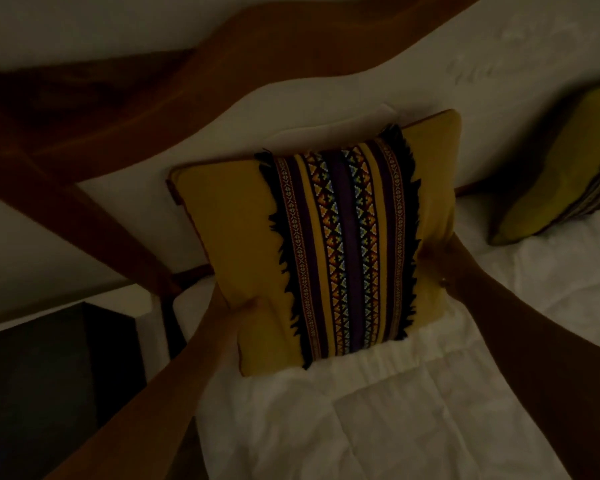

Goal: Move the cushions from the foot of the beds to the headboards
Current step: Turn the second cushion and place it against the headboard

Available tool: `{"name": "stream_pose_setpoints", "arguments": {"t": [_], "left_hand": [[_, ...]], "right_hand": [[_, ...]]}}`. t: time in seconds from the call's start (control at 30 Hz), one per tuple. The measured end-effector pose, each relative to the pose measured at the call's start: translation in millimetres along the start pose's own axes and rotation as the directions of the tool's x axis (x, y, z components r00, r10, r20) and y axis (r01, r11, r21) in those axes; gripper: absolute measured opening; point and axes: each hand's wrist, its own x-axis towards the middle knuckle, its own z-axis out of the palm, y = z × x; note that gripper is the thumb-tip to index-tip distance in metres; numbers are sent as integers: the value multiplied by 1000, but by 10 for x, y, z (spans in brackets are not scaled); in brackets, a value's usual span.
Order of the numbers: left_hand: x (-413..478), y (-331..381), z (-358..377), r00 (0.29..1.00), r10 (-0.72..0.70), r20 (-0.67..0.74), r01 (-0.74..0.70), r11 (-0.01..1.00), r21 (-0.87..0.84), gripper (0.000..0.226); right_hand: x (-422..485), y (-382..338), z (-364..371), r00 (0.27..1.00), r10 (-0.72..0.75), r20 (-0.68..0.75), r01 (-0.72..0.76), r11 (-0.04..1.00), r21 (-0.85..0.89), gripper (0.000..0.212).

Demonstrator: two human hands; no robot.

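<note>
Nearest us, at the bottom of the frame, the white bed (pixel 378 427) is stretching upward. At centre we are holding the yellow cushion (pixel 229 237): our left hand (pixel 238 311) is pinching its lower left edge, our right hand (pixel 440 254) is gripping its right edge. It is leaning on the white pillow (pixel 222 140) below the wooden headboard (pixel 187 95). At the right edge, a second cushion (pixel 555 174) is already resting there, so this bed seems nearly finished; other beds are out of view.
</note>
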Motion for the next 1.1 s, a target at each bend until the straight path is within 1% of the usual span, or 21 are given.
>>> {"name": "stream_pose_setpoints", "arguments": {"t": [0.1, 0.2, 0.23, 0.33, 0.4, 0.47, 0.57, 0.63, 0.7, 0.8, 0.83, 0.87, 0.93, 1.0, 1.1], "left_hand": [[220, -8, 155, 1000, -16, 10, 16, 1000, -22, 78], [394, -71, 289, 1000, 1, -29, -1, 1000, 26, 80], [440, -102, 341, 999, 13, -48, -11, 1000, 28, 78], [542, -175, 491, 997, 47, -55, -44, 998, 43, 66], [618, -193, 540, 996, 64, -63, -58, 994, 89, 76], [691, -229, 539, 996, 61, -69, -52, 992, 119, 81], [771, -314, 518, 997, 53, -58, -45, 991, 129, 72], [806, -335, 502, 997, 49, -59, -41, 992, 119, 69], [819, -320, 496, 997, 58, -52, -51, 990, 133, 70], [750, -269, 481, 996, 61, -61, -48, 979, 198, 74], [711, -252, 465, 996, 58, -68, -43, 976, 212, 75], [656, -234, 449, 995, 54, -80, -35, 973, 227, 73], [523, -205, 412, 992, 54, -113, -24, 967, 255, 59], [356, -198, 370, 989, 87, -116, -46, 948, 315, 48], [58, -104, 335, 988, 144, -53, -105, 887, 450, 47]], "right_hand": [[252, -4, -41, 997, 36, -64, -36, 999, 5, 51], [475, 2, -82, 998, 38, -57, -38, 999, 3, 61], [537, 4, -90, 998, 29, -52, -29, 1000, -1, 65], [648, 49, -89, 998, -5, -56, 5, 1000, 3, 66], [699, 116, -99, 997, -28, -75, 29, 1000, 9, 66], [735, 232, -108, 998, -10, -66, 10, 1000, 8, 68], [763, 397, -52, 999, 20, -34, -21, 999, -34, 78], [790, 443, -4, 999, 4, -47, -7, 998, -55, 76], [805, 451, 9, 998, -16, -68, 11, 997, -73, 73], [674, 453, 1, 989, 28, -143, -43, 994, -103, 61], [599, 468, -3, 986, 31, -165, -51, 991, -124, 60], [520, 489, -9, 984, 20, -175, -49, 986, -161, 62], [318, 503, -7, 986, -13, -166, -26, 972, -232, 72], [50, 461, 34, 991, -29, -132, -6, 967, -253, 77], [-437, 378, 114, 996, -66, -57, 48, 960, -275, 81]]}}
